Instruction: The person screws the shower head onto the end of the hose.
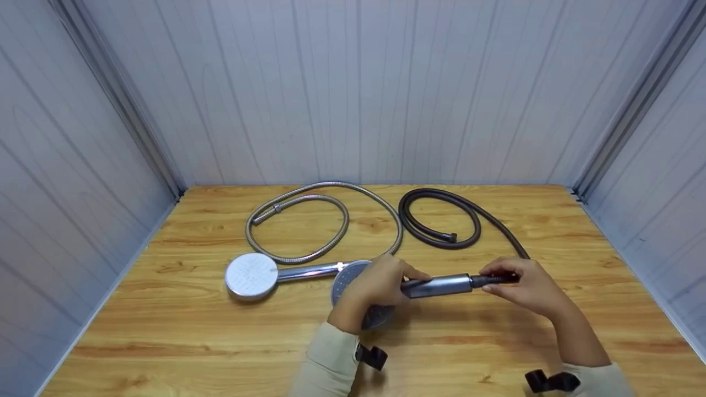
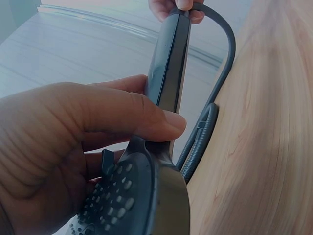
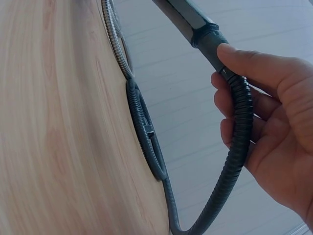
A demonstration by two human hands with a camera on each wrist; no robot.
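Note:
My left hand [image 1: 378, 284] grips a dark grey shower head [image 2: 142, 196] by the neck, thumb across the front where handle and spray face meet. The handle [image 1: 441, 286] points to the right, held over the table. At its far end my right hand [image 1: 527, 286] pinches the collar of a black shower hose [image 3: 239, 117] between thumb and fingers. The collar sits right at the handle's end in the right wrist view. From there the hose bends down to the table and runs into a coil [image 1: 441, 242] at the back, with a free end fitting [image 1: 452, 237].
A chrome shower head [image 1: 251, 275] lies on the left of the wooden table [image 1: 220, 347], its handle [image 1: 309, 272] passing behind the dark head. Its silver hose [image 1: 331, 183] loops behind it. White panel walls [image 1: 353, 94] stand at the back and both sides.

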